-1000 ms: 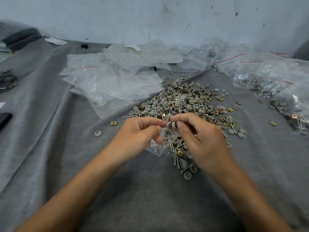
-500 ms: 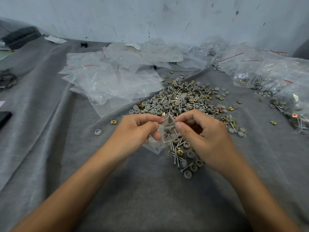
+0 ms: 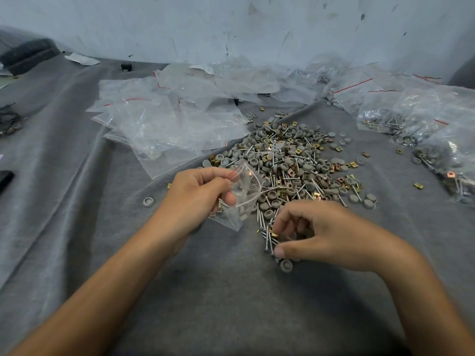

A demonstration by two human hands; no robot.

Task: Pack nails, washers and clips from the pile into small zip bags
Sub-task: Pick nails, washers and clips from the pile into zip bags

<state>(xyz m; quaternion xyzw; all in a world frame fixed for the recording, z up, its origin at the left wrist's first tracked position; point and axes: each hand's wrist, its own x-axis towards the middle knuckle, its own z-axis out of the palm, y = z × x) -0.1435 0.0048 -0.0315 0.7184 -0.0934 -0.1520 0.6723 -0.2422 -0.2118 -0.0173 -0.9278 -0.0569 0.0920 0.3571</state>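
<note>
Scuffed pale wall [image 3: 231,24] at the back (lots of dark marks), wrinkled grey cloth [image 3: 231,304] covering the table.

A wrinkled grey cloth [image 3: 231,291] covers the whole surface. A pile of nails, washers and clips [image 3: 290,160] spreads out beyond the right hand [image 3: 316,235], and its near edge reaches under that hand's fingers. Empty zip bags [image 3: 164,127] lie heaped beyond the left hand [image 3: 198,196]. Filled bags [image 3: 401,116] lie well off to the right of the right hand. A lone washer [image 3: 148,201] sits just left of the left hand.
</note>
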